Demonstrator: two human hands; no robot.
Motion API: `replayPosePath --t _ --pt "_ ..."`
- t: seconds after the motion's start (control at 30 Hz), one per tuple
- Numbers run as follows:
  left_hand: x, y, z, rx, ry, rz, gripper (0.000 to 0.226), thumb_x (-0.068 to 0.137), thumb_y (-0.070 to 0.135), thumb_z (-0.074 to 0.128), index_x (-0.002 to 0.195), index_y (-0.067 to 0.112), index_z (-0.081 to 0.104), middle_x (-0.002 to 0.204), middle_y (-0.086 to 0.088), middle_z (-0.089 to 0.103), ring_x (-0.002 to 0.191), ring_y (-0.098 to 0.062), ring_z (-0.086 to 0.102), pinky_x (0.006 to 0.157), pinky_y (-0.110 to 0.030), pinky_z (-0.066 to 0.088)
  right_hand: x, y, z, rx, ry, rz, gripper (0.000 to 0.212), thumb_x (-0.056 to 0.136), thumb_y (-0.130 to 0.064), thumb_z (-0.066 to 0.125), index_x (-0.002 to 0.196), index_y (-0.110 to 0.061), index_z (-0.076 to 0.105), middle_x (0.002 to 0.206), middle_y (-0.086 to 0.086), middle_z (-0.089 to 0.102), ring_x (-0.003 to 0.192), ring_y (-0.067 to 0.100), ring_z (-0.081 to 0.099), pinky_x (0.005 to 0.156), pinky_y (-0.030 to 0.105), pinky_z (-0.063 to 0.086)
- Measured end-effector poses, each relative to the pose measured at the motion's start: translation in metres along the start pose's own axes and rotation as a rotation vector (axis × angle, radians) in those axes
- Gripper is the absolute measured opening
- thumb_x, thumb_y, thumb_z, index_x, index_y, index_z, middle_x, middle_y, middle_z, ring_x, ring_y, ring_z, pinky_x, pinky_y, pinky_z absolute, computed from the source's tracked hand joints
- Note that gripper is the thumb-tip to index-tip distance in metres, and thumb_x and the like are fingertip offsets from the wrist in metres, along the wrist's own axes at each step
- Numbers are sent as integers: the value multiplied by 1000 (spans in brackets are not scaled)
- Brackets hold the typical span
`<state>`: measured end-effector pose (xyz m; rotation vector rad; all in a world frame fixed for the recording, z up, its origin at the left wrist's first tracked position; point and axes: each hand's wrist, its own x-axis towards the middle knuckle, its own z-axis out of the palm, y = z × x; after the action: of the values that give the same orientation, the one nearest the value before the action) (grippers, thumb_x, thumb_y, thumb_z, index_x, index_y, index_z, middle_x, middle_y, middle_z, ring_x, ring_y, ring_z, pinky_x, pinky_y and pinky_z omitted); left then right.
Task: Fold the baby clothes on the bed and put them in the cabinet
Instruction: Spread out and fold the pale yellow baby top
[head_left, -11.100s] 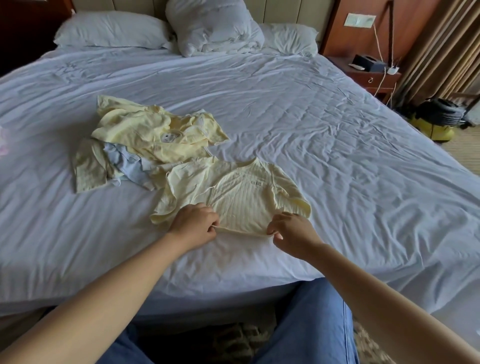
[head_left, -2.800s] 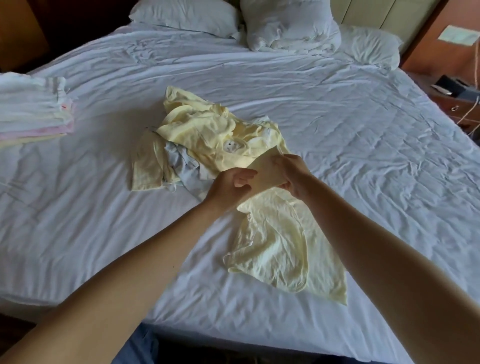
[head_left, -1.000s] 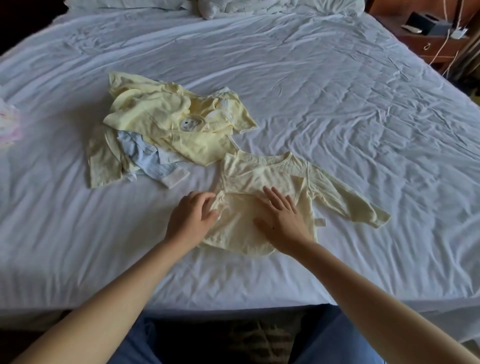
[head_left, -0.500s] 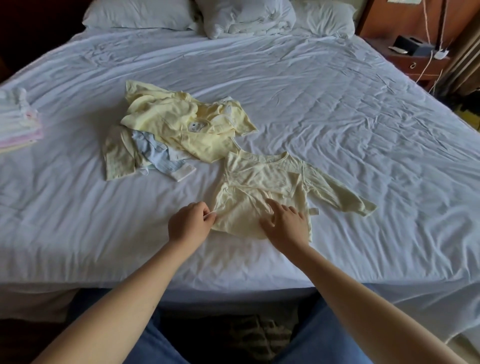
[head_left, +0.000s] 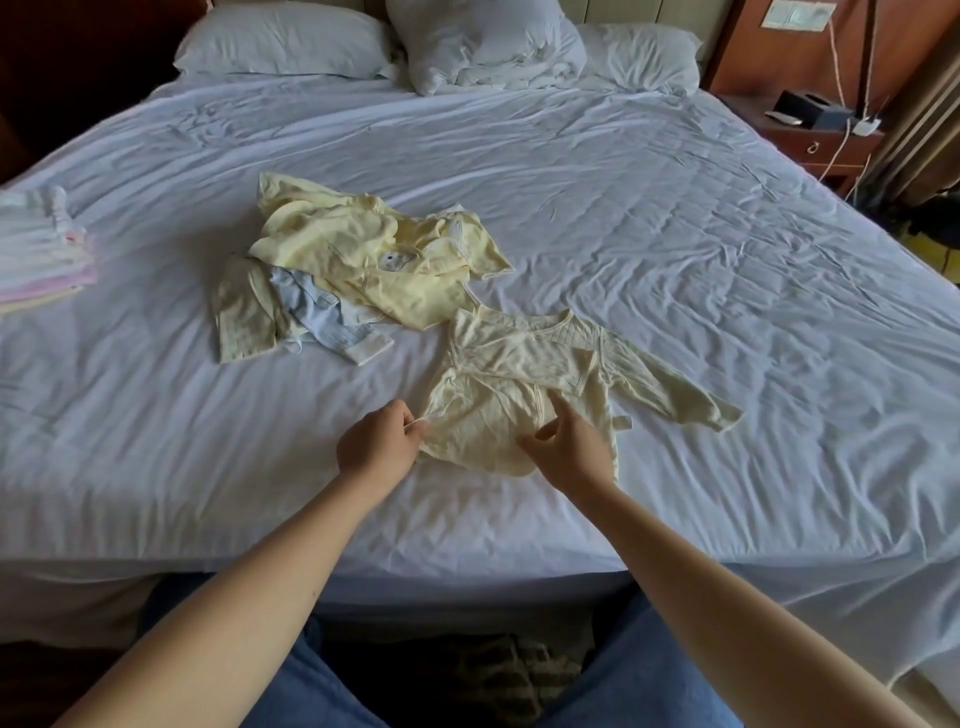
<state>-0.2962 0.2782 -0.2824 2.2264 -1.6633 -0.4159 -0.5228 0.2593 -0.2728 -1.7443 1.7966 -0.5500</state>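
Our left hand (head_left: 382, 447) pinches a thin tie string (head_left: 435, 414) between thumb and curled fingers, at the left edge of the pale yellow baby top (head_left: 519, 364). Our right hand (head_left: 569, 449) rests on the lower half of that top with its fingers loosely spread and only slightly bent, the forefinger reaching to the edge of the front flap; it grips nothing that we can make out. The top lies face up on the white bed sheet (head_left: 701, 249) near the edge closest to us, its one long sleeve stretched out to the right, its hem rumpled under our hands. Just beyond it, up and to the left, sits a heap of unfolded clothes (head_left: 363, 254), mostly yellow with a pale blue piece at its near left side; the heap touches the top's collar corner. Well apart, at the far left edge of the bed, lies a folded stack (head_left: 41, 254) in white and pink. Pillows (head_left: 280, 44) line the head of the bed, and a wooden nightstand (head_left: 815, 140) stands at the right
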Motion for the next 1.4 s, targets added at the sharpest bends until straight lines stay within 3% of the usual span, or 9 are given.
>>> replayPosePath --t 0.13,0.27,0.43,0.83,0.97,1.13,1.23,1.3,1.4 --pt "0 -2 -1 -25 -6 -1 29 97 45 51 83 19 52 81 5 60 79 -23 59 63 -31 40 5 -1 0 78 -147 43 76 79 -25 74 147 -24 39 74 -8 66 73 9 64 71 30 53" --pt "-1 -2 -3 -28 -2 5 29 97 45 51 83 20 51 80 5 59 78 -20 57 62 -31 37 7 -1 -2 158 -128 -29 70 79 -8 67 144 -24 44 53 -9 51 49 7 48 52 22 39" --pt "3 -5 -10 -43 -19 -5 27 96 43 54 83 20 51 84 5 59 81 -21 57 65 -31 38 8 1 -12 185 -86 -40 30 84 -8 66 111 -18 71 46 -10 52 45 3 58 48 13 41" --pt "12 21 -8 226 28 417 35 82 14 64 114 20 53 120 -1 53 113 -24 52 88 -33 40 5 6 -24 -365 25 -253 21 87 -48 61 100 -34 70 104 -11 57 99 9 55 66 24 38" --pt "10 40 17 190 -61 616 45 95 28 49 139 18 46 154 -1 33 145 -23 24 117 -37 23 8 25 -16 -525 -119 -398 54 99 -46 43 150 -28 35 159 -6 27 149 15 15 120 40 16" --pt "5 31 45 417 -253 500 98 68 79 -25 149 25 -20 157 -1 -25 147 -19 -22 119 -37 -14 0 59 -5 -579 -206 -465 79 86 -70 -10 154 -30 -7 159 -11 -15 148 9 -18 122 39 -8" --pt "7 38 39 360 -195 488 95 77 72 -3 155 23 17 163 -5 11 149 -26 13 119 -40 13 7 60 -11 -536 -209 -478 83 85 -74 -3 156 -32 9 162 -10 -1 150 11 -5 122 35 -2" --pt "11 56 33 297 -7 531 70 83 62 18 126 20 56 135 -2 49 123 -28 47 100 -42 37 16 55 -26 -443 -141 -464 74 89 -73 15 146 -34 41 155 -9 35 144 14 28 115 35 21" --pt "23 93 33 208 75 607 54 86 54 23 107 20 59 116 0 51 108 -23 48 90 -39 37 34 57 -56 -360 93 -418 52 92 -57 32 123 -30 65 125 -10 64 121 17 54 99 36 38"
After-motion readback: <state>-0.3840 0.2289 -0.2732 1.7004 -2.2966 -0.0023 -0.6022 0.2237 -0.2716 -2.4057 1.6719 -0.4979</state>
